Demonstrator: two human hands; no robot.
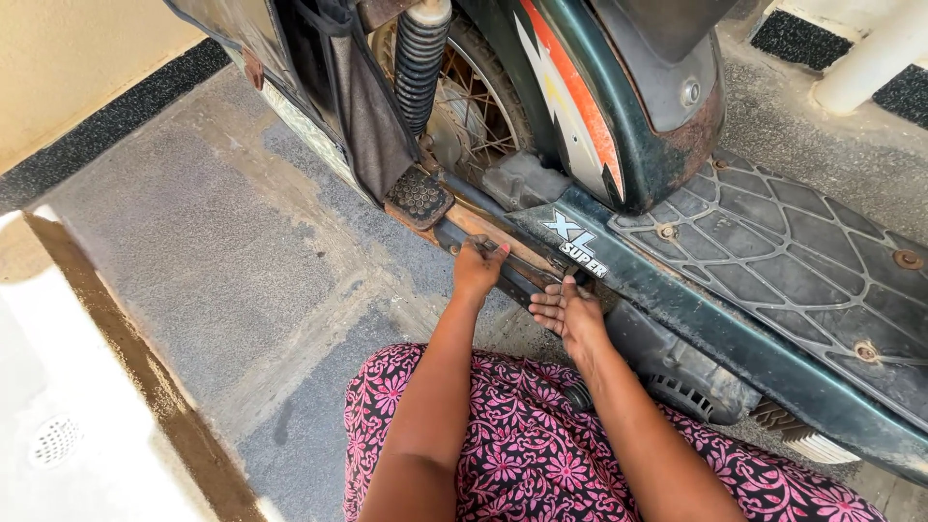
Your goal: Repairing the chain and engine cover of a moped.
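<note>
Head view: left hand [478, 266] closes its grip on the moped's rusty footrest bar [503, 253], running lengthwise; right hand [565, 314] open, empty, just beside.

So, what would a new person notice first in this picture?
Two bare hands at the centre: the left hand grips a rusty bar low on an old dark green moped, the right hand lies open beside it. Below them spreads pink flowered cloth.

Grey concrete floor [203, 242], round drain cover [53, 440] (white), pink floral cloth [522, 454].
</note>
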